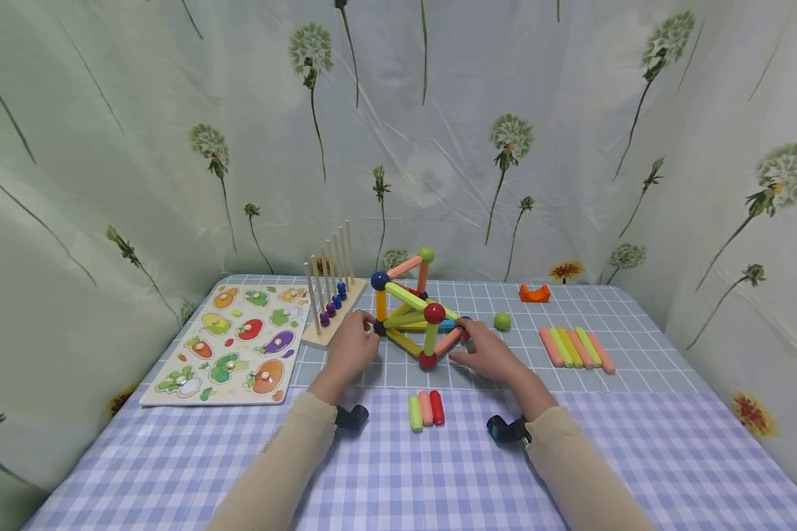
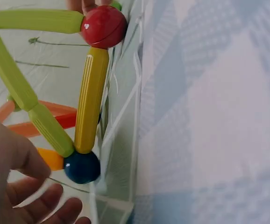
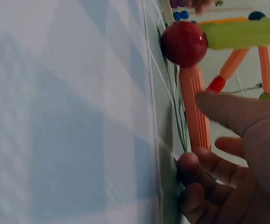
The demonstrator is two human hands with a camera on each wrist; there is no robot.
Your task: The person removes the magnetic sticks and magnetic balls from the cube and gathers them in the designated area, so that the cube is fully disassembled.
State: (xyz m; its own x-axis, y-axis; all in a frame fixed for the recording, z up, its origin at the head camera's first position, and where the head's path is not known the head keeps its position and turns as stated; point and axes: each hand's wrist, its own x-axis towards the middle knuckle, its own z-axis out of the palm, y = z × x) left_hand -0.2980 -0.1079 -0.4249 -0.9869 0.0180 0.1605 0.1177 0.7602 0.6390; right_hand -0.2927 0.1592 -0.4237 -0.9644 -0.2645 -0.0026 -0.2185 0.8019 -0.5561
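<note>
A frame of coloured sticks and balls (image 1: 412, 313) stands on the grey checked mat (image 1: 505, 369) at mid table. My left hand (image 1: 365, 324) is at its left bottom corner. In the left wrist view that hand (image 2: 37, 196) lies relaxed, fingers loose, a little apart from the blue ball (image 2: 81, 167) that joins a yellow stick (image 2: 90, 100). My right hand (image 1: 463, 343) is at the right bottom corner. In the right wrist view its fingers (image 3: 191, 163) curl round the dark corner ball at the end of the orange stick (image 3: 195, 109), while the thumb stays clear of the stick.
Three short sticks (image 1: 425, 408) lie in front of the frame. A row of several sticks (image 1: 576, 348), a green ball (image 1: 502, 321) and an orange piece (image 1: 534, 294) lie to the right. A wooden peg rack (image 1: 332, 295) and a vegetable puzzle board (image 1: 232, 343) sit on the left.
</note>
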